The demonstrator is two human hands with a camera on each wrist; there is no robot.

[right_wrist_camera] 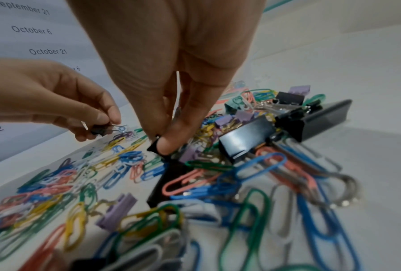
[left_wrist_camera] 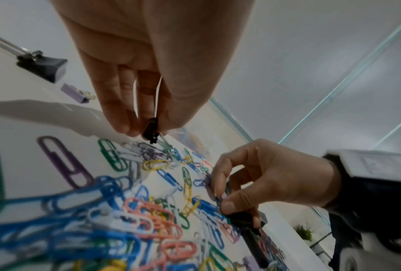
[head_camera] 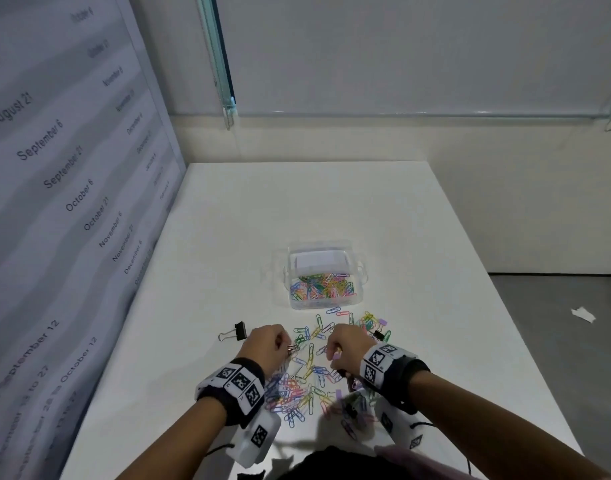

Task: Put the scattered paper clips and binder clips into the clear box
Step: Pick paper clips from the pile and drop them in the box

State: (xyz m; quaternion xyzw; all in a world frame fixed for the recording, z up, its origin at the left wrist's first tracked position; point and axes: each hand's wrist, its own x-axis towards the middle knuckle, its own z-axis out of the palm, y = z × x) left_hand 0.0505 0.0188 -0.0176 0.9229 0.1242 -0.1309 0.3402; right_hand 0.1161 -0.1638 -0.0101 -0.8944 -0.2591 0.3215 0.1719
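Observation:
The clear box (head_camera: 361,271) stands open mid-table with several coloured paper clips inside. Between it and me, coloured paper clips (head_camera: 311,355) and binder clips lie scattered. My left hand (head_camera: 286,346) hovers over the pile's left side and pinches a small black binder clip (left_wrist_camera: 151,133) between thumb and fingertips. My right hand (head_camera: 333,355) reaches down into the pile and pinches another small black binder clip (right_wrist_camera: 156,145) that is touching the heap. In the right wrist view, larger black binder clips (right_wrist_camera: 245,141) and lilac ones (right_wrist_camera: 116,210) lie mixed among the paper clips.
A big black binder clip (head_camera: 236,331) lies apart, left of the pile, with a small lilac clip (left_wrist_camera: 75,93) beside it. A printed date poster (head_camera: 54,202) lines the left wall. The table's right edge (head_camera: 504,306) drops to grey floor holding a paper scrap (head_camera: 583,314).

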